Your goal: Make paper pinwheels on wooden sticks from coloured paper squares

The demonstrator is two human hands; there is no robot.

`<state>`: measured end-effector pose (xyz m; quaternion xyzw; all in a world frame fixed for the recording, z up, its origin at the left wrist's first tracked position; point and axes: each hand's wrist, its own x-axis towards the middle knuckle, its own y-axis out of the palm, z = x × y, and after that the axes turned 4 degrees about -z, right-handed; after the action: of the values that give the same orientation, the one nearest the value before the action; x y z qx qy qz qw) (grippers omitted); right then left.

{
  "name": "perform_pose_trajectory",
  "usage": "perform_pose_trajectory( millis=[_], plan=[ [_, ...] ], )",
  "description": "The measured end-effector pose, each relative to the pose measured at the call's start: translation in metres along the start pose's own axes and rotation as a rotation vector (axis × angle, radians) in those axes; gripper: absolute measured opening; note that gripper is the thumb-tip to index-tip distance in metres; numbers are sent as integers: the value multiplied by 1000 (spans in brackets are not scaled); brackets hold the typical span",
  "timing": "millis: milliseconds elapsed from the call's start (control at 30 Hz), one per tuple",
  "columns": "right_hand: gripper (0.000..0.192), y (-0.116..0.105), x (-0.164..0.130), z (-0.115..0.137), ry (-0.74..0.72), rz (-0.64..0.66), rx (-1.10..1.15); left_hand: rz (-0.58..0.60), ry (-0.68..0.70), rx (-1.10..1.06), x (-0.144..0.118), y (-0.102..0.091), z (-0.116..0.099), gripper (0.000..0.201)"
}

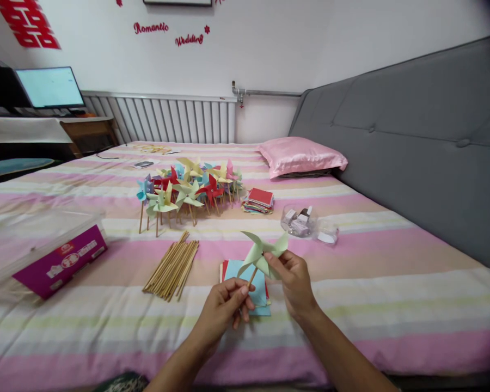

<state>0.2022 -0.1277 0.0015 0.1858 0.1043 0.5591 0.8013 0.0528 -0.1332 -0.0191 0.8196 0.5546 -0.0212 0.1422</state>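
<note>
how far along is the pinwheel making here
Done: a cluster of finished pinwheels stands further up the bed. In hand: the left hand grips the stick of a light green pinwheel while the right hand pinches its blade. Left: loose wooden sticks and paper squares.

Left hand (224,305) pinching, right hand (294,280) raised, fingers closed

Pale green paper pinwheel on a thin wooden stick

The pinwheel (263,253) has four folded, pointed blades of light green paper fixed at their centre to the top of a slim wooden stick (251,279). It is held up off the bed, above its near edge, the stick leaning to the right and the blades spread flat toward the camera, one tip pointing up-left, another up-right.
</note>
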Motion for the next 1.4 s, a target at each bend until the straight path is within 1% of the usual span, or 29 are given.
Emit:
perform_pose_trajectory(
  millis=[100, 333, 533, 633, 933, 1033, 1133, 1200, 1300, 1400],
  plan=[
    [20, 0, 0, 0, -5, -23, 12, 26, -5, 10, 0, -1, 1, 31],
    [18, 1, 1, -3, -21, -113, 30, 34, -15, 27, -1, 2, 2, 32],
    [23, -2, 4, -8, -20, -129, 11, 27, -2, 188, 1, -2, 2, 36],
    [23, -3, 5, -9, -26, -146, -7, 16, -13, 242, 2, -4, 3, 35],
    [23, -5, 8, -11, -11, -168, 9, -27, -18, 209, 1, -4, 5, 31],
    [20, -3, 7, -9, 5, -134, 31, -48, -12, 188, 2, -4, 4, 31],
    [21, -2, 5, -6, -18, -19, 62, -78, -4, 159, 2, -6, 2, 31],
    [24, -3, 4, -4, -47, 19, 62, -109, 9, 135, 2, -8, -1, 32],
    [27, -6, 5, -5, -53, -46, 0, -183, 36, 113, 2, -12, -8, 31],
    [27, -8, 6, -9, -31, -107, -47, -273, 112, 109, 2, -20, -15, 29]
  ],
)
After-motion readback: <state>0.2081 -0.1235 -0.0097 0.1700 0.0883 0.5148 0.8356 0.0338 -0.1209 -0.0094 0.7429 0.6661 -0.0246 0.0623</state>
